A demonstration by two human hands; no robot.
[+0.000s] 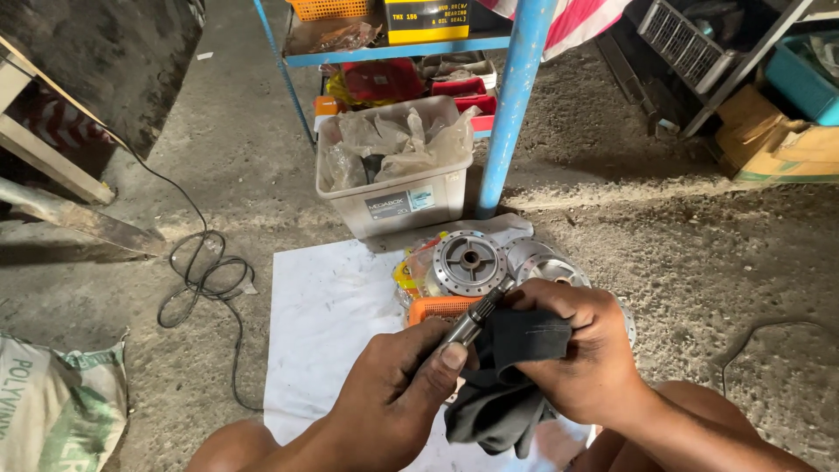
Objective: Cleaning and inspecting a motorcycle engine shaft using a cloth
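Observation:
My left hand (pixel 398 385) grips a short metal shaft (pixel 476 316) with a splined tip that points up and away. My right hand (pixel 581 350) holds a dark cloth (pixel 507 385) wrapped against the shaft's right side. Both hands hover over a white sheet (pixel 328 315) spread on the concrete floor. Just beyond the shaft's tip lie round metal wheel hubs (pixel 469 260), a second disc (pixel 546 262) and a small orange basket (pixel 441 306).
A grey plastic bin (pixel 402 203) full of bagged parts stands behind the sheet, beside a blue shelf post (pixel 516 105). A black cable (pixel 205 271) coils on the floor at left. A printed sack (pixel 52 402) lies at bottom left. Cardboard boxes (pixel 778 144) sit at right.

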